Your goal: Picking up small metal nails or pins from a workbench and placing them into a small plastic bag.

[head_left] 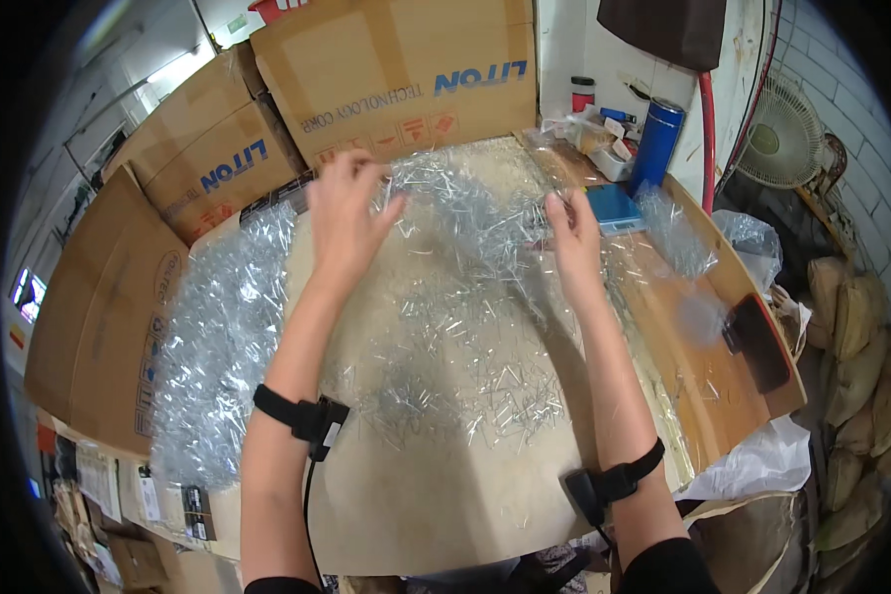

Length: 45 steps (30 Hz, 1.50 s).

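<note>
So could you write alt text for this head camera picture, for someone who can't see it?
Seen from above, a person's left hand and right hand pinch a clear plastic sheet over a wooden table strewn with small shiny metal pins. Cardboard boxes stand behind, with a blue bottle at the right.

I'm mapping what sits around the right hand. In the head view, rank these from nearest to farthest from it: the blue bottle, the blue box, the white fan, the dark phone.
From the right hand:
1. Blue box, just to its right on the table.
2. Blue bottle, farther back and right.
3. Dark phone, at the table's right edge.
4. White fan, beyond the table, far right.
</note>
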### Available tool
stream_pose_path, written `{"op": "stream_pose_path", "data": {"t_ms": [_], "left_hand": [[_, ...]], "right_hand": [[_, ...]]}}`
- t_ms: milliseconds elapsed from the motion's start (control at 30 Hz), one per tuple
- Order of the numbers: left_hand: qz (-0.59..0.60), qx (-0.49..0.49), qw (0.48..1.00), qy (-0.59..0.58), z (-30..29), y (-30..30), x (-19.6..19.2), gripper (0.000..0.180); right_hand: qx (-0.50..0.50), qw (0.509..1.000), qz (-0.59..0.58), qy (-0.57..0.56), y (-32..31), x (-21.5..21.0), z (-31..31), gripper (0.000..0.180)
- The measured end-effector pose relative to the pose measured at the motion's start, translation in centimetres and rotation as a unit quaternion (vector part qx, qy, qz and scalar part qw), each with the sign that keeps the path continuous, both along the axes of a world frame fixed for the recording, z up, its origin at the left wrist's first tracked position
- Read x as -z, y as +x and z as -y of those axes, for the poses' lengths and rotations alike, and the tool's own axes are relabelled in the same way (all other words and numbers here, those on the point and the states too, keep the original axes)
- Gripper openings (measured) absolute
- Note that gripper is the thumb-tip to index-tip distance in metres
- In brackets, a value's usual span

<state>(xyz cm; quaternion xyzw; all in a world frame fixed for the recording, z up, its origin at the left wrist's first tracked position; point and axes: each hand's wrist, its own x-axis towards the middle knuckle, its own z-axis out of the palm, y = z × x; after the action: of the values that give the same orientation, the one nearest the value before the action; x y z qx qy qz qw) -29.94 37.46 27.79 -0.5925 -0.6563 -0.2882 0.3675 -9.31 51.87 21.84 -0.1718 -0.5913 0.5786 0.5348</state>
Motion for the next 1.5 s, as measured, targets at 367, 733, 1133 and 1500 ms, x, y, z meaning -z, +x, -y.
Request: {"op": "stream_pose_path", "data": {"t_ms": [367, 733, 1133, 1500], "left_hand": [[0.187, -0.041, 0.981, 0.012, -2.2, -1.7, 0.1, 0.03], [0.235, -0.058, 0.945, -0.219, -1.2, -4.9, 7.7, 0.055], [0.253, 0.081, 0.89, -0.37, 18.2, 7.5, 12.0, 0.046], [0.338, 0.072, 0.9, -0.265, 19.5, 11.7, 12.1, 0.023]], "right_hand": [[-0.001, 0.997, -0.007, -0.075, 0.0, 1.7, -1.9, 0.024], [-0.086, 0.736, 0.584, 0.332, -2.3, 4.9, 0.6, 0.059], [-0.093, 0.666, 0.584, 0.456, 1.2, 5.8, 8.6, 0.064], [-0.112, 0.721, 0.539, 0.421, 10.5, 7.4, 15.5, 0.058]]}}
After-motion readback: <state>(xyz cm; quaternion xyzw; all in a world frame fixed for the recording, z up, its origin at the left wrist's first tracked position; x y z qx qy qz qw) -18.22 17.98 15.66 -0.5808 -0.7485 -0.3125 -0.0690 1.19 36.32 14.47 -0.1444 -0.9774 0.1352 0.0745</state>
